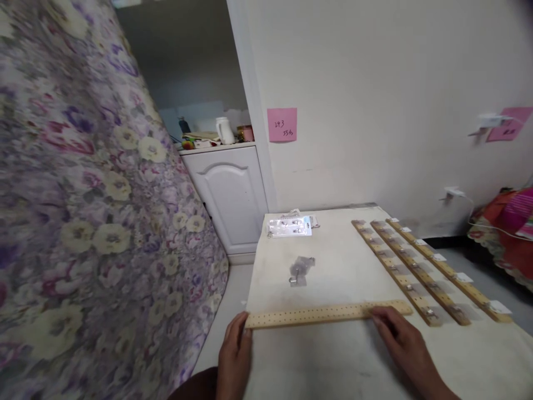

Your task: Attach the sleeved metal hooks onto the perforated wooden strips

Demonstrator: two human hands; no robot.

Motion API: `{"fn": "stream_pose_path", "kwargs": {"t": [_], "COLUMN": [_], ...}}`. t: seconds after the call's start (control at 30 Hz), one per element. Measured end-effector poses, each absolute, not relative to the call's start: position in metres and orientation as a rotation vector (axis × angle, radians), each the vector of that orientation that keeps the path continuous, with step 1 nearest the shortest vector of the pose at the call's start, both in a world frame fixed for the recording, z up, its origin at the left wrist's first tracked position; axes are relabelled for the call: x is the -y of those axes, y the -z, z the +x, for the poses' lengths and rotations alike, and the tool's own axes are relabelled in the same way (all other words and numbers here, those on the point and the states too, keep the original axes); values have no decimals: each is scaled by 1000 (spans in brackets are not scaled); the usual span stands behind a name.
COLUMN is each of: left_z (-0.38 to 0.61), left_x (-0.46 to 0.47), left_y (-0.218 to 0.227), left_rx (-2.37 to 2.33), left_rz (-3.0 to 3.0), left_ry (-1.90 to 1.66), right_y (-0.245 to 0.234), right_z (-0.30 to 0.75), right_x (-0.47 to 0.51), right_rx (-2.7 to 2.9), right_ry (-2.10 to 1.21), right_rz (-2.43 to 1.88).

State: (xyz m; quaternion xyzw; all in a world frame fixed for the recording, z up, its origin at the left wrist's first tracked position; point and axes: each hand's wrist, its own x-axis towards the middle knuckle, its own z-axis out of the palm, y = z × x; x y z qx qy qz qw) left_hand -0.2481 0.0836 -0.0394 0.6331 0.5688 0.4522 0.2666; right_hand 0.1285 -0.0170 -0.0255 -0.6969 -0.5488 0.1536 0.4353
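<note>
A long wooden strip [320, 314] dotted with small holes lies across the white table [341, 361] in front of me. My left hand [234, 353] rests at the strip's left end by the table's edge, fingers extended and touching it. My right hand [402, 341] lies flat on the table with fingertips against the strip near its right end. Neither hand grips anything. Beyond the strip sit a small clear bag of metal parts [300, 270] and a blister pack of fittings [290, 226].
Three wooden strips [420, 272] with metal clips and white tags lie side by side at the right. A floral mattress [91, 211] leans at the left. A white cabinet [229, 189] stands behind. Pink notes [282, 124] hang on the wall.
</note>
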Motion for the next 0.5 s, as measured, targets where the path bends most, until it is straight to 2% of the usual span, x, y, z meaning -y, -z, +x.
{"fn": "stream_pose_path", "kwargs": {"t": [0.2,0.5], "left_z": [-249,-255], "left_x": [-84,-91], "left_y": [40,39], "left_rx": [-1579,-1586], "left_rz": [1682,1667], "left_ry": [-1226,-1278], "right_y": [-4,8], "right_z": [70,16], "right_x": [-68,-149], "right_rx": [1571,1603], "right_ry": [-537,-517], "right_rz": [-1589,-1631]}}
